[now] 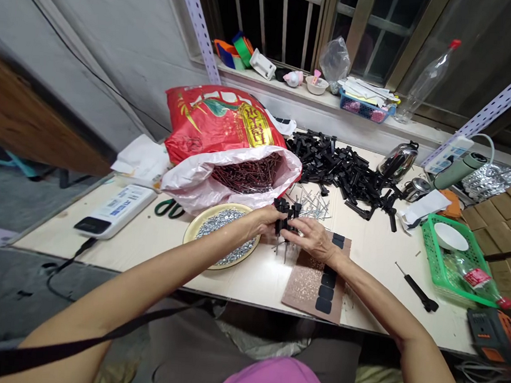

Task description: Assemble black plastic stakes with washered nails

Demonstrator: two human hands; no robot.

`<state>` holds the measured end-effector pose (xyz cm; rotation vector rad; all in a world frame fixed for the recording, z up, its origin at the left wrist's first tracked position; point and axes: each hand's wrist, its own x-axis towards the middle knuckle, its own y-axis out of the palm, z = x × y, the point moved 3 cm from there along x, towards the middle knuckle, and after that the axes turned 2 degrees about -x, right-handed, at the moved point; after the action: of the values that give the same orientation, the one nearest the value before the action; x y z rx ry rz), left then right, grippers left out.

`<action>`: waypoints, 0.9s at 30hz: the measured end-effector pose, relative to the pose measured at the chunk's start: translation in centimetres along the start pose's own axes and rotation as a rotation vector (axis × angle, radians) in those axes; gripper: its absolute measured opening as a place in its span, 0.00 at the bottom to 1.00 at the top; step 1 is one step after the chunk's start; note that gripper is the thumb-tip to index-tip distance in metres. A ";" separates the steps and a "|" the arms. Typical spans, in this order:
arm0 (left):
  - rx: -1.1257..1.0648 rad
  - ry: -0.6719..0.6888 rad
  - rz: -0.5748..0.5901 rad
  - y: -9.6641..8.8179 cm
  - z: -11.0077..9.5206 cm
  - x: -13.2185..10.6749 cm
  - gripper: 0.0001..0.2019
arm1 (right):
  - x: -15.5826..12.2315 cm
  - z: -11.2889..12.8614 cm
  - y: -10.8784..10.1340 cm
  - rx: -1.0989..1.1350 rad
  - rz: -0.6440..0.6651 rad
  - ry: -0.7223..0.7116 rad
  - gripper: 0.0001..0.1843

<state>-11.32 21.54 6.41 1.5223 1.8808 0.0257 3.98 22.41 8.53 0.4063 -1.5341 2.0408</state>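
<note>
Over the middle of the table, my left hand (267, 218) is closed on a small bunch of black plastic pieces (284, 208). Thin metal screws or rods point downward from the bunch. My right hand (312, 237) grips the same bunch from the other side, fingers curled against it. Just left of the hands sits a yellowish round dish (189, 233) full of small silvery metal parts. Behind them lie loose long screws (314, 205) in a scatter. Below my right wrist is a brown board (303, 284) with a row of black patches. My fingers partly hide the bunch.
A large red bag (225, 124) of long dark screws and a heap of black plastic pieces (337, 168) fill the back. Right are a green basket (438, 277) and a screw-tipped black piece (418, 291). Left are green-handled scissors (169, 208) and a white device (119, 210).
</note>
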 end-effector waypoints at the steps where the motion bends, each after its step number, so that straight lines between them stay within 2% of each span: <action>1: 0.012 -0.044 0.007 0.0 -0.4 -0.3 0.11 | 0.2 0.3 -0.1 0.025 0.024 -0.043 0.15; 5: 0.066 -0.275 0.075 0.6 -1.8 -2.0 0.10 | 1.9 1.3 -0.5 0.101 0.144 -0.069 0.13; 7: 0.075 -0.323 0.142 0.9 -2.6 -2.9 0.06 | 2.8 1.8 -0.8 0.092 0.229 -0.050 0.13; 8: 0.080 -0.304 0.162 0.7 -3.0 -3.3 0.03 | 3.2 2.1 -1.1 0.082 0.255 -0.050 0.13; 9: 0.092 -0.252 0.167 0.3 -3.5 -3.7 0.02 | 3.4 2.3 -1.4 0.075 0.256 -0.057 0.13; 11: 0.155 -0.097 0.146 -1.5 -4.1 -4.2 0.06 | 3.7 2.9 -2.3 0.073 0.169 -0.080 0.12; 14: 0.353 0.187 0.053 -5.7 -4.4 -4.7 0.03 | 3.5 4.0 -3.8 0.064 -0.113 -0.061 0.13; 16: 0.601 0.371 -0.037 -8.4 -4.1 -5.2 0.04 | 3.0 4.7 -4.4 0.031 -0.274 -0.002 0.15; 18: 0.980 0.506 -0.085 -10.0 -3.4 -5.7 0.05 | 2.7 5.3 -4.5 -0.009 -0.342 0.068 0.17; 20: 1.385 0.570 -0.081 -10.5 -2.5 -6.2 0.05 | 2.6 5.6 -4.3 -0.033 -0.343 0.148 0.17; 22: 1.676 0.590 -0.073 -10.5 -1.8 -6.5 0.07 | 2.4 5.5 -4.0 -0.024 -0.329 0.251 0.17; 27: 1.946 0.597 -0.077 -9.7 -1.1 -6.8 0.12 | 2.1 5.1 -2.7 0.083 -0.268 0.449 0.12</action>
<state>-19.74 13.14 6.47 2.6746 2.3308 -2.1150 3.44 18.64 13.36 0.1568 -1.0676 1.8327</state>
